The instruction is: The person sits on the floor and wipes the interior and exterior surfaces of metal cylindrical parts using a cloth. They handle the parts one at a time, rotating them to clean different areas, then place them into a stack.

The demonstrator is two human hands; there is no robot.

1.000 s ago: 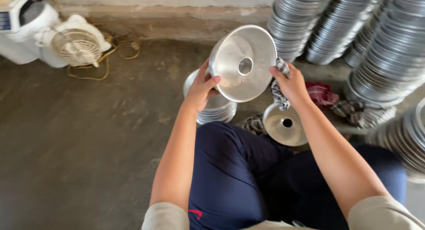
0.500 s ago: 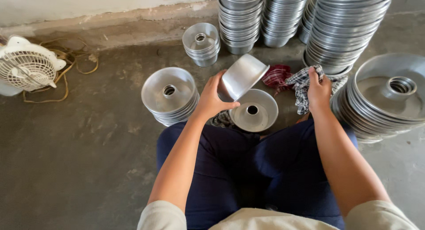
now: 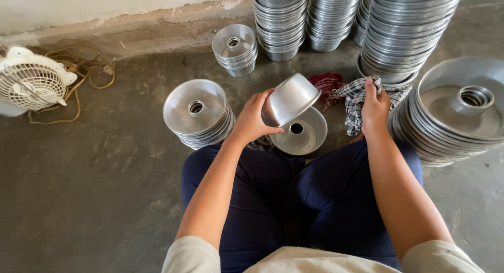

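— What has the left hand (image 3: 252,120) got?

— A round metal pan (image 3: 290,98), tilted, with its outer side toward the camera. The fingers are clenched over its rim, and it is held up off the floor (image 3: 84,189), just above a single ring pan (image 3: 300,132) that lies flat on the floor in front of the knees.

— And the right hand (image 3: 375,111)?

— Closed on a checked cloth (image 3: 353,97), black and white. The cloth bunches out to the left of the fingers, and a red cloth (image 3: 325,83) lies just behind it on the floor.

— What sits around the person?

— Ring pans everywhere. A low stack of ring pans (image 3: 198,114) stands just beside the left hand, on its outer side. A wide stack of large pans (image 3: 457,112) stands close by the right hand. A small stack (image 3: 234,49) stands farther back, near the foot of the wall, and tall stacks of bowls (image 3: 281,22) line that same far edge of the floor, with another tall stack (image 3: 407,31) to the right of them.

— Anything else?

— A small white fan (image 3: 31,83) at the left edge of the floor, with a tangle of yellowish cord (image 3: 86,73) next to it. The person sits with dark blue trousers (image 3: 294,199) showing between the arms.
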